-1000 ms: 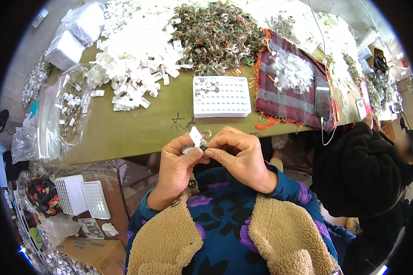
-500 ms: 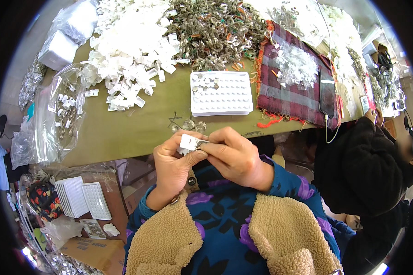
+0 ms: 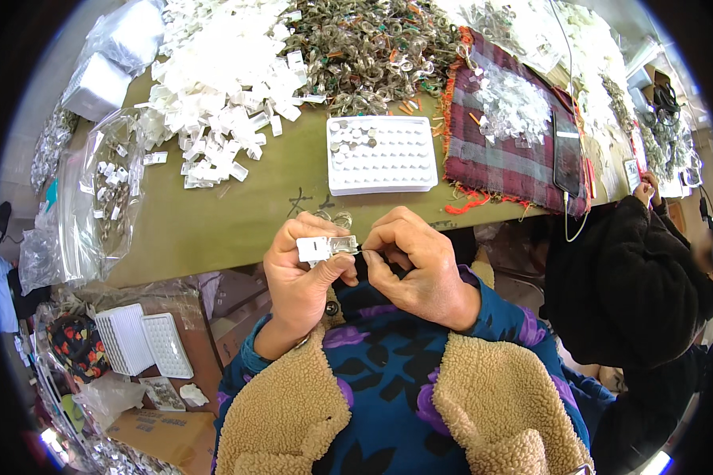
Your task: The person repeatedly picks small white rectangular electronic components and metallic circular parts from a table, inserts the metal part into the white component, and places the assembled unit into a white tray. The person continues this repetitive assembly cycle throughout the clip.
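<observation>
My left hand (image 3: 295,289) grips a small white plastic housing (image 3: 312,249) with a clear section at its right end, between thumb and fingers. My right hand (image 3: 421,273) is closed in a pinch at the clear end; a thin strand seems to lie at its fingertips, too small to name for sure. Just behind my left fingers, a coil of clear cable (image 3: 342,218) rests on the table edge, partly hidden. Beyond my hands sits a white tray (image 3: 383,188) with rows of small pegs and a few round metallic discs at its left.
White housings (image 3: 214,103) and coiled clear cables (image 3: 364,55) are heaped at the back. A plaid cloth (image 3: 491,170) carries clear pieces and a dark phone (image 3: 566,158) with a cord. Plastic bags (image 3: 75,206) lie left. A person in black (image 3: 626,277) sits at the right.
My right hand has drawn back slightly to the right from the housing. The housing's clear section now shows, and my left hand has turned it more level.
</observation>
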{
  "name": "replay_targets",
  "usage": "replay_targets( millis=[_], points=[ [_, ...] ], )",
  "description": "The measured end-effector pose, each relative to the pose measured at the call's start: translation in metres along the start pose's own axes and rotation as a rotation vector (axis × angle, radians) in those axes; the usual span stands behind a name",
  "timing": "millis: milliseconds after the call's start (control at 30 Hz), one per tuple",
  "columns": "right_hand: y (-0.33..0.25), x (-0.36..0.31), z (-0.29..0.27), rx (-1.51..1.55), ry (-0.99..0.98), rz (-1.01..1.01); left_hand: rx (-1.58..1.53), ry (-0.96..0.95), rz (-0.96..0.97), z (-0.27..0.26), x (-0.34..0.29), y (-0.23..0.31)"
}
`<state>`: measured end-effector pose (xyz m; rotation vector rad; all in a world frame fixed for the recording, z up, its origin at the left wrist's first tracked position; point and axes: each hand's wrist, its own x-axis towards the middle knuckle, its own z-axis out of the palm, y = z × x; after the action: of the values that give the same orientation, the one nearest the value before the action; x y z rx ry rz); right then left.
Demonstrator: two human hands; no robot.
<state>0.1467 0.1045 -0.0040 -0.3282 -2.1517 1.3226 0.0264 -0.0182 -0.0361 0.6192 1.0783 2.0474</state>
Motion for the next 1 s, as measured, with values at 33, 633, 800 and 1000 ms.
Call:
replay_targets(
  millis=[33,633,800,1000],
  points=[
    [0.000,0.000,0.001,-0.010,0.003,-0.002,0.014,-0.003,0.013,0.001,-0.001,0.000],
    [-0.007,-0.003,0.001,-0.038,0.026,0.066,-0.118,-0.007,0.004,0.002,-0.003,-0.007],
    [-0.006,-0.002,-0.002,0.446,-0.070,0.594,-0.231,-0.004,-0.039,0.003,-0.005,-0.009],
    [-0.009,0.001,-0.010,0.202,-0.015,0.350,-0.599,-0.091,-0.407,-0.004,-0.004,-0.002]
  ],
)
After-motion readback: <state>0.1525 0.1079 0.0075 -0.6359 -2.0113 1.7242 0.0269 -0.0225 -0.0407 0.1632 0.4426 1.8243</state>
